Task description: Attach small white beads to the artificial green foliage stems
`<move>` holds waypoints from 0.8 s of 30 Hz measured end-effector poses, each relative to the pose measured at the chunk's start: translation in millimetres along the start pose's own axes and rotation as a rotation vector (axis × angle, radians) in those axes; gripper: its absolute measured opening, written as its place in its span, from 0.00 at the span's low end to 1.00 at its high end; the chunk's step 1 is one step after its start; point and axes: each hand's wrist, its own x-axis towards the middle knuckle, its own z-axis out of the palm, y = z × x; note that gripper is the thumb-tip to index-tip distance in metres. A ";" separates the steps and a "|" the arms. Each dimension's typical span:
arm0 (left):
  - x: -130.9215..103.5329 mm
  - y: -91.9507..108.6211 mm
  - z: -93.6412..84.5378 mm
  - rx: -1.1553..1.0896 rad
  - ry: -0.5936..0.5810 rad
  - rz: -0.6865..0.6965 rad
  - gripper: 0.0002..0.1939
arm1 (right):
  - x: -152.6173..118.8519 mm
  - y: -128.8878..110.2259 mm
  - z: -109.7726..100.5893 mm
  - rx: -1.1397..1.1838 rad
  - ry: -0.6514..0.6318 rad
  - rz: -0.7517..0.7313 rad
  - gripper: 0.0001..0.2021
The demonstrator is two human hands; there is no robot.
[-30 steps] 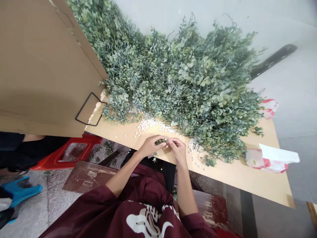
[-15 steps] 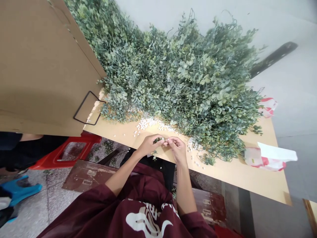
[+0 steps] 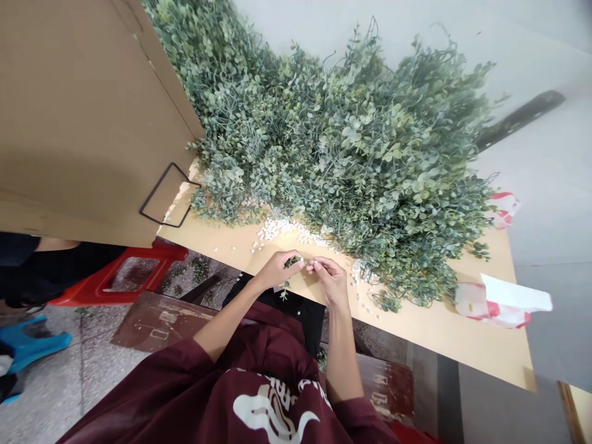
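Note:
My left hand [image 3: 276, 269] is closed on a small sprig of artificial leaves [image 3: 285, 291], whose lower end hangs beneath the palm. Close beside it, the fingers of my right hand [image 3: 331, 280] are pinched together at the sprig's tip; whatever lies between them is too small to name. Both hands hover over the near edge of the pale tabletop [image 3: 472, 330]. Just beyond them lies a scatter of small white pieces [image 3: 282, 229]. Behind that rises a large heap of artificial greenery [image 3: 351, 142], many leafy stems tangled together.
A cardboard box [image 3: 83, 123] stands at the left, beside a black wire frame [image 3: 164, 203]. Red-and-white plastic packaging [image 3: 490, 302] lies on the right of the table. A red stool [image 3: 161, 262] and a blue stool [image 3: 41, 342] are on the floor, near another person's dark clothing [image 3: 69, 271].
My hands stay nearly in place, with a slightly wider gap between their fingertips. The whole view has shifted and tilted a little.

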 end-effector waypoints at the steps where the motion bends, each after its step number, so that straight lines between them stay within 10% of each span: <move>1: 0.1 0.2 -0.3 -0.003 -0.001 -0.001 0.15 | -0.2 0.3 0.1 0.004 0.003 0.009 0.12; 24: 1.8 -0.1 -9.5 -0.138 -0.072 0.043 0.20 | -8.5 13.9 27.6 0.242 -0.017 0.196 0.14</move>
